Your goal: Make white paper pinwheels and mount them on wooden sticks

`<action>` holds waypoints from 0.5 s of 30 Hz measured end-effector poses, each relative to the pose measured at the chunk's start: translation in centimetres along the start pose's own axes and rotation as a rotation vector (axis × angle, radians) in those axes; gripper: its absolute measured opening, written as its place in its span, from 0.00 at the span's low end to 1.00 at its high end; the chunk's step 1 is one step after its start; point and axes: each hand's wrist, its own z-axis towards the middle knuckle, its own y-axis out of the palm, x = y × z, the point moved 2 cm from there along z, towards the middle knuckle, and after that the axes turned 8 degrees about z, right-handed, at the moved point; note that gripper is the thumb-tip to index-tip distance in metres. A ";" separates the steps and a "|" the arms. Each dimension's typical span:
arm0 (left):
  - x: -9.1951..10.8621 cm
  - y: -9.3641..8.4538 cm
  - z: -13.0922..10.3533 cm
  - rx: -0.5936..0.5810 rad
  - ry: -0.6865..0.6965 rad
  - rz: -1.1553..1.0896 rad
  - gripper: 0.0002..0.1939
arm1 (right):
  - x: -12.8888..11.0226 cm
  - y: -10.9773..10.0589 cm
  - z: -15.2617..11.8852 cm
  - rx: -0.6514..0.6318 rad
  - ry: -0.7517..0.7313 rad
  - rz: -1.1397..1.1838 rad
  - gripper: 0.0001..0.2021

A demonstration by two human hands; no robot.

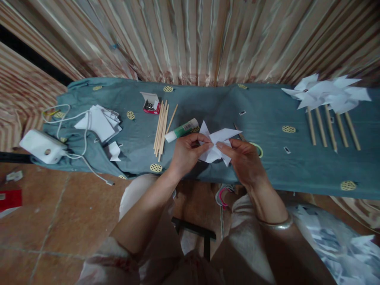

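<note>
Between my hands is a white paper pinwheel (221,136) with its pointed blades folded toward the middle. My left hand (189,152) pinches its left side near the centre. On the other side, my right hand (245,158) grips it with the thumb pressed close to the middle. A green and white glue stick (181,130) lies just beyond my left hand. Partly hidden behind my right hand are scissors with a pale green handle (257,149). Several thin wooden sticks (162,128) lie to the left, below an open red and white box (151,105) of small metal pins.
Finished pinwheels (332,95) on wooden sticks lie at the far right of the cloth-covered table (264,107). At left are stacked white paper pieces (99,123) and a white power strip (44,146) with its cable. A bag of white paper pieces (341,241) stands at lower right.
</note>
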 end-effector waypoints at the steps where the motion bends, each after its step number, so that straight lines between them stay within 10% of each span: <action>1: 0.0 0.0 0.0 -0.002 0.003 -0.006 0.07 | 0.0 0.0 0.0 -0.001 0.000 0.002 0.06; 15: -0.5 0.1 0.2 -0.012 0.040 0.002 0.08 | -0.2 0.0 -0.2 0.001 -0.005 -0.027 0.06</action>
